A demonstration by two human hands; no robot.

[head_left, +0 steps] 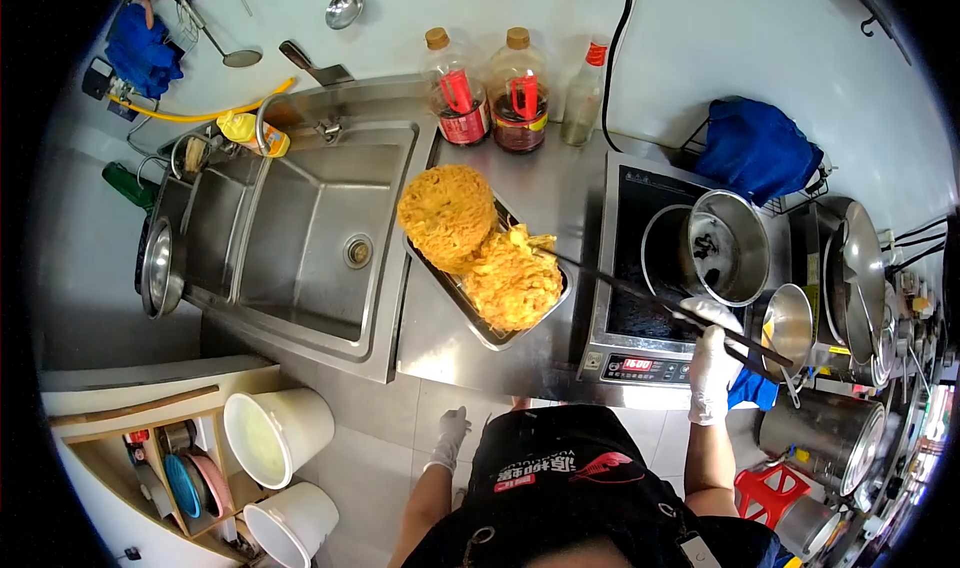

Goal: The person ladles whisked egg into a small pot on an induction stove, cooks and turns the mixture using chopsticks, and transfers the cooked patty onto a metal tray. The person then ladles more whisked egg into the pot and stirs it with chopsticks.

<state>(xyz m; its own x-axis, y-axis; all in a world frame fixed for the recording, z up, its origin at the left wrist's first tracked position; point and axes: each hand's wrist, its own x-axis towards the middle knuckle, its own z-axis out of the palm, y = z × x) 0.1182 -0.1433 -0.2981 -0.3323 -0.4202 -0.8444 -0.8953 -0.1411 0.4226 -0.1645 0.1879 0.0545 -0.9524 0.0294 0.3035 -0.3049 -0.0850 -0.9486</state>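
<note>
My right hand (708, 353), in a whitish glove, is closed around long dark chopsticks (640, 293) beside the cooktop. Their far tips reach to the nearer of two golden fried round cakes (512, 280), touching or just over its upper edge. The other fried cake (447, 213) lies behind it, partly overlapping. Both rest in a rectangular metal tray (497, 340) on the steel counter. My left hand (450, 436), also gloved, hangs low in front of the counter by my apron, holding nothing, its fingers loosely apart.
A steel pot (730, 248) stands on the induction cooktop (640, 198) close to my right hand. A steel sink (320, 238) is on the left. Two sauce bottles (518, 93) and a glass bottle (582, 103) line the wall. White buckets (280, 436) stand on the floor.
</note>
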